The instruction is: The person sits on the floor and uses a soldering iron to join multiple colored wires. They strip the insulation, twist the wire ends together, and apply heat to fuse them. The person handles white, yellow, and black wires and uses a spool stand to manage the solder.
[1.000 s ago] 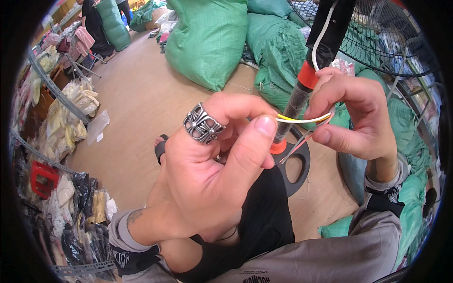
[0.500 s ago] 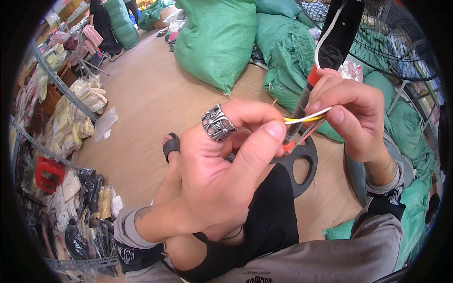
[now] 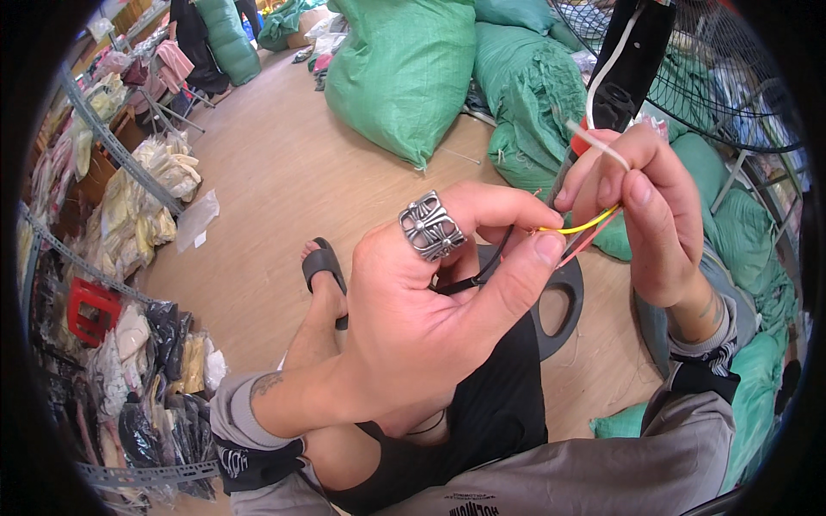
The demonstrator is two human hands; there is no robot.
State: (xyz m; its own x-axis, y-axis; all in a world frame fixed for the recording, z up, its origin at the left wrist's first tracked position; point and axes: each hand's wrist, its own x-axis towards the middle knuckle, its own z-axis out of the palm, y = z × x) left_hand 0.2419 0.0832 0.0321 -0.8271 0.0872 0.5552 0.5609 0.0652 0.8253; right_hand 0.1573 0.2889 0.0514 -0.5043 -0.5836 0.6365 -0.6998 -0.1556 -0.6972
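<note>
My left hand (image 3: pixel 422 301), with a wide silver ring, pinches the near end of a yellow wire (image 3: pixel 589 223) between thumb and forefinger. A black cable (image 3: pixel 465 284) passes through the same hand. My right hand (image 3: pixel 658 206) pinches the wire's other end, so it bends between the hands. From the right fingertips a white wire (image 3: pixel 598 144) sticks out up and to the left. Reddish wires (image 3: pixel 594 237) hang just below the yellow one. A bare copper strand shows by the left forefinger. Behind my right hand stands a fan pole with an orange collar (image 3: pixel 580 146).
The black wire fan cage (image 3: pixel 731 116) is at upper right, above the round black base (image 3: pixel 578 297). Large green sacks (image 3: pixel 400 77) stand ahead and to the right. Racks of bagged clothes (image 3: pixel 151 413) and a red plastic piece (image 3: pixel 93 311) line the left. A person's dark-clothed legs show far left.
Both hands have shifted slightly right. The white wire, which lay alongside the yellow one, now points up and away from it. The black cable in my left hand now shows.
</note>
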